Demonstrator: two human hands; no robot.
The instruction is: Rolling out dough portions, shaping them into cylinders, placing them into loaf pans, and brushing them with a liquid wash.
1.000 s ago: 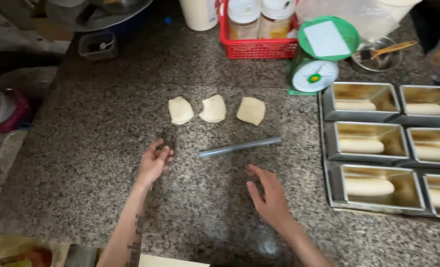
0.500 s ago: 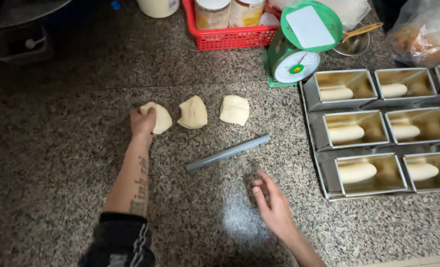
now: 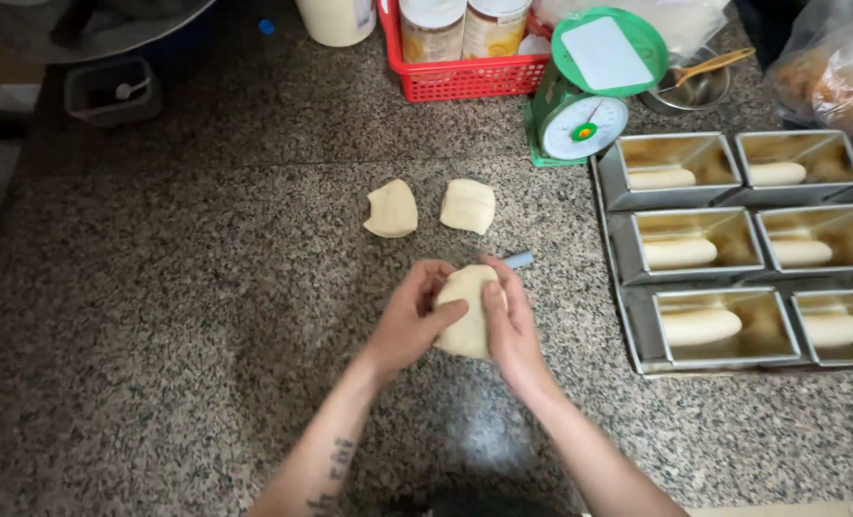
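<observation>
Both hands on one dough piece [image 3: 466,311], centre of frame, on the speckled granite counter [image 3: 206,316]. Left hand [image 3: 412,321] cups it from the left side, thumb lying across the top. Right hand [image 3: 510,321] covers the right side, fingers curled over the upper edge. Both are closed around the dough, holding it between them. Can't tell if the piece is lifted or resting on the counter.

Metal rod [image 3: 517,258] pokes out just above the right hand; most of it is hidden behind the hands and dough.

Two more dough pieces sit above the hands, centre-upper frame, side by side but apart: left one [image 3: 392,209], right one [image 3: 468,205]. Neither is touched.

Right side of frame: metal loaf tins [image 3: 714,249] in a grid, each visible tin with one rolled dough log inside. Green kitchen scale [image 3: 594,91] sits just above the tins, upper centre-right. Red plastic basket [image 3: 465,77] with jars to the left of the scale, top edge. Small metal bowl [image 3: 694,86] with a wooden-handled utensil to the right of the scale. Clear plastic bag [image 3: 829,67] in the upper right corner. Small grey container [image 3: 110,91] in the upper left.
</observation>
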